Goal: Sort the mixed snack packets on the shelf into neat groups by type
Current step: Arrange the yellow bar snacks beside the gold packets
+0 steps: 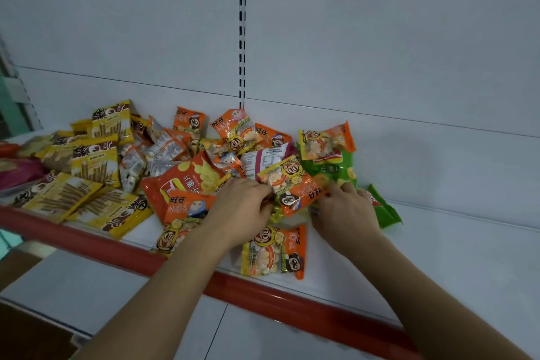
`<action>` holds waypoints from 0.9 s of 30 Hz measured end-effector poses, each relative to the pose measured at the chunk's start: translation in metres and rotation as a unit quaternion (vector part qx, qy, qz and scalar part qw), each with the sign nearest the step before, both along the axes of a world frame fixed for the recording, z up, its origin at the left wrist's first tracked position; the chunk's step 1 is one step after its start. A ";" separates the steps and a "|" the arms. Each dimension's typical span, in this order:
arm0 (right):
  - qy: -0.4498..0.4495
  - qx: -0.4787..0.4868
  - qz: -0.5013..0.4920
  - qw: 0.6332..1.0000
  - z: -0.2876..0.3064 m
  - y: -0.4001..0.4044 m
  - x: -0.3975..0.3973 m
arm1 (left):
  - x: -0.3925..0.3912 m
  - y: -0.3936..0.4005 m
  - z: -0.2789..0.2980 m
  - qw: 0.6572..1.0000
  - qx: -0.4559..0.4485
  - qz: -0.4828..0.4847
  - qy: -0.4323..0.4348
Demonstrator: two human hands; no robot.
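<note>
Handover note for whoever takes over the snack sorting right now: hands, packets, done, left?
Left hand and right hand both pinch one orange biscuit packet over the middle pile.
Yellow wafer-stick packets mostly gathered at the shelf's left.
Orange chip bag, green chip bag and other orange packets remain mixed.
Left: group the orange packets, separate the chip bags.

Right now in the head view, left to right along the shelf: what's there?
pink packet → yellow wafer-stick packets → large orange chip bag → left hand → right hand → green chip bag → bare shelf.
</note>
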State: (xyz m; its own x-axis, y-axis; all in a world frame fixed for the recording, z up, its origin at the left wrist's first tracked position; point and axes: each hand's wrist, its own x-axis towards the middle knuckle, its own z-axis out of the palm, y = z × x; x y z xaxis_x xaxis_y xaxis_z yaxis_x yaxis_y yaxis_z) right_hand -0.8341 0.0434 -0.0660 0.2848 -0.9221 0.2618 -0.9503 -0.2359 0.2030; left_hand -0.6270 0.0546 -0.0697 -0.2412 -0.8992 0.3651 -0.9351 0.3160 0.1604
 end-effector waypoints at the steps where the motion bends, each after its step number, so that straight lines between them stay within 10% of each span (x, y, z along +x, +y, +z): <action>1: 0.002 0.004 -0.002 1.000 0.002 0.002 -0.004 | -0.002 0.000 0.001 1.000 0.004 0.006 0.012; 17: -0.164 -0.065 -0.067 0.982 0.047 0.033 -0.094 | -0.074 0.005 -0.002 0.999 -0.029 0.020 -0.014; 27: -0.432 -0.248 -0.094 0.862 0.060 0.043 -0.089 | -0.076 0.010 0.001 0.999 -0.020 0.024 -0.010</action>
